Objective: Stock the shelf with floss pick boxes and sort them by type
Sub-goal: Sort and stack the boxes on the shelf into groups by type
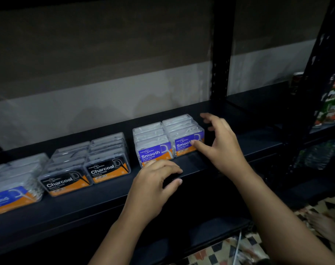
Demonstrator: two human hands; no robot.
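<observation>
**Op A:** Head view only, so I'm reading everything from above the wrists. My left hand (153, 180) sits at the shelf's (229, 150) front lip, fingers curled loosely, tips just short of the front left Smooth box (154, 153). It holds nothing that I can see.

**Op B:** And the right?

**Op A:** My right hand (223, 144) is spread wide around the front right Smooth box (188, 145): thumb touching its label face, the other fingers hanging past its far right corner. Whether those fingers touch the box, I can't tell. No real grip, more squaring it up.

**Op B:** How far along do you judge us?

**Op A:** Well along. Two Smooth rows stand side by side between my hands, touching. Left of my left hand, a little apart, are two rows of Charcoal boxes (88, 173). Further left are blue-labelled boxes (11, 190), name blurred. Types look grouped already.

**Op B:** What's left?

**Op A:** Straightening the Smooth rows, I'd say. Bare shelf runs beyond my right fingers; any unstocked boxes are out of view.
</observation>
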